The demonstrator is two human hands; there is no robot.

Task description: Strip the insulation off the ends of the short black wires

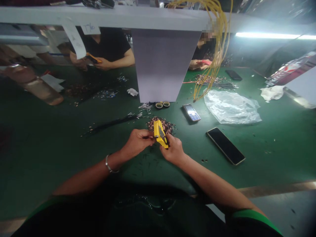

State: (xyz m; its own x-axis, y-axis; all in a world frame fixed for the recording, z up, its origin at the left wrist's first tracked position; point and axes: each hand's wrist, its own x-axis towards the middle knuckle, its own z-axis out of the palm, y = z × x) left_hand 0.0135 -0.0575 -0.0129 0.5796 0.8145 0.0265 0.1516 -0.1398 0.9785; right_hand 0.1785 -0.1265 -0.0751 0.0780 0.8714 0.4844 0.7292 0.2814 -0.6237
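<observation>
My right hand (174, 149) is wrapped round a yellow hand tool (160, 133) with a dark grip part, held over the middle of the green table. Just left of the tool, my left hand (138, 142) is pinched closed at the tool's side; what its fingers hold is too small to name. Behind the tool lies a pile of small copper-coloured and black pieces (169, 126). A bundle of black wires (111, 123) stretches to the left of the pile, with small silver pieces (145, 106) beyond it.
A keypad phone (192, 113), a smartphone (225, 146) and a clear plastic bag (232, 107) lie at the right. Two tape rolls (162, 105) sit by the grey panel (168, 65). Yellow wires (217, 49) hang from the shelf (111, 16). Two people work across the table.
</observation>
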